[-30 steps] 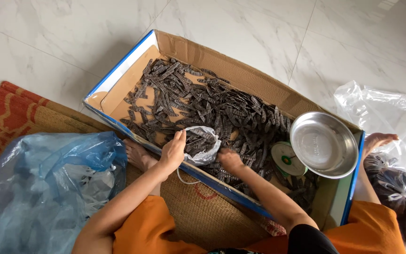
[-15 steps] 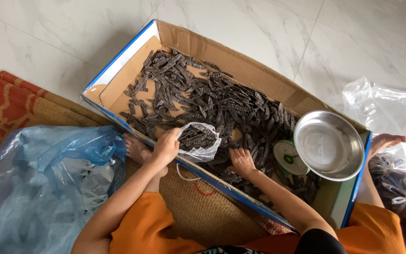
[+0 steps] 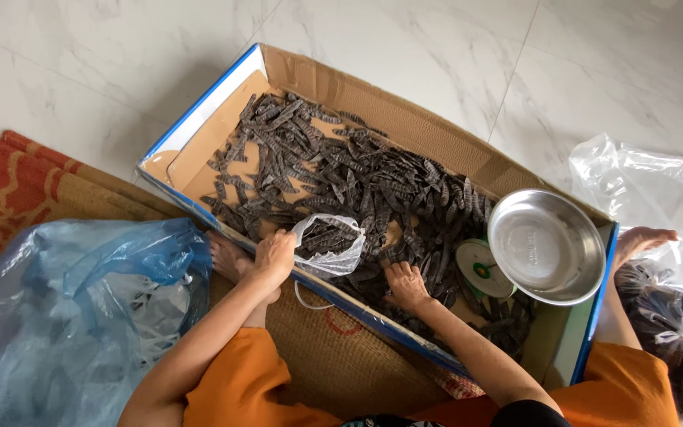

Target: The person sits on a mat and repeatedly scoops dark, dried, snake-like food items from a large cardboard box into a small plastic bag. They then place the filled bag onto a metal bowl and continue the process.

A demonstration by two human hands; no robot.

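Observation:
A long cardboard box (image 3: 333, 83) lies on the floor, filled with several dark dried pods (image 3: 373, 186). My left hand (image 3: 276, 255) grips the rim of a small clear plastic bag (image 3: 327, 243) held open at the box's near edge; some pods lie inside it. My right hand (image 3: 406, 285) rests palm-down on the pile of pods just right of the bag, fingers spread over them. Whether it grips any pods is hidden under the palm.
A round steel bowl (image 3: 545, 245) sits on a small scale (image 3: 477, 269) at the box's right end. A blue plastic bag (image 3: 81, 316) lies at left on a woven mat (image 3: 341, 356). Clear bags of pods (image 3: 666, 316) lie at right. My feet (image 3: 642, 239) flank the box.
My right hand has moved from beside the bag's mouth down and right onto the pod pile. The left hand keeps holding the bag open.

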